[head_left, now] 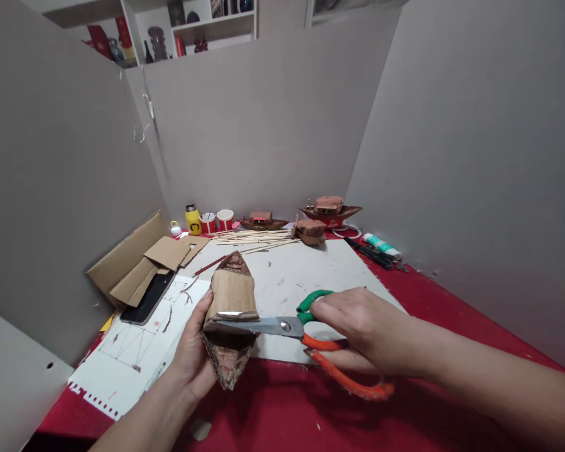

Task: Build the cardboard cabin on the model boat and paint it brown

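My left hand (195, 358) grips a small model boat (233, 367) from its left side and from below, its pointed ends facing away from me and toward me. A curved tan cardboard roof (234, 292) covers the boat's middle. In my right hand (358, 326) are scissors (273, 325) with one green and one orange handle loop. Their blades point left and lie across the near edge of the roof. The blade tips are partly hidden at the boat, so I cannot tell how far they are apart.
Finished-looking model boats (330, 207) stand at the back, beside thin wooden sticks (254, 238). Cardboard pieces (136, 263) and a black phone-like slab (148, 301) lie left, near a sketched paper sheet (122, 345). Red cups (225, 220), a yellow bottle (193, 220) and a glue tube (381, 246) line the edges.
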{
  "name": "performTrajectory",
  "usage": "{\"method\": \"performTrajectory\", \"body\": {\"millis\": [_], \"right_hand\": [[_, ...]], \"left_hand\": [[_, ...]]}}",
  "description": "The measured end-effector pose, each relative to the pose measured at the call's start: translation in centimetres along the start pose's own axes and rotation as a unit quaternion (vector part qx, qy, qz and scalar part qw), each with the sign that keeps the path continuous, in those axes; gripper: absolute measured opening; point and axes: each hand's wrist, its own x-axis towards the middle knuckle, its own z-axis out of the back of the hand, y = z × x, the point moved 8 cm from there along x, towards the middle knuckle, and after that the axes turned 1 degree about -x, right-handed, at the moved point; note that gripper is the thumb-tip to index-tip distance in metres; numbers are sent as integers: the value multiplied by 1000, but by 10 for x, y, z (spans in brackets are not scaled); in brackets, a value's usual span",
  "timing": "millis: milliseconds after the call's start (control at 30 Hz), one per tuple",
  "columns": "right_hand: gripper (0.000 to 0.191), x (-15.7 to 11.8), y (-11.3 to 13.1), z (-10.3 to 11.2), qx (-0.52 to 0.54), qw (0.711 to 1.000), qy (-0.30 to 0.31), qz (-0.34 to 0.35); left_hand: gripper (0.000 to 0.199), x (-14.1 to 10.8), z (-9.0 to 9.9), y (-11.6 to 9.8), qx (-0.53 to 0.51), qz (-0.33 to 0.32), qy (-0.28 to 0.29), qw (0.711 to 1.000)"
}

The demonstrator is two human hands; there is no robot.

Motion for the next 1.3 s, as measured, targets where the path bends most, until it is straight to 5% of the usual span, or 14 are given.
{"method": "performTrajectory", "body": {"millis": [367, 1300], "right_hand": [[25, 0, -1, -1, -41, 996, 40, -73], [38, -9, 6, 9, -79, 997, -12, 7]], "left_hand": [[44, 3, -2, 10, 3, 21, 32, 999], [33, 14, 6, 12, 41, 8, 35, 999]]}}
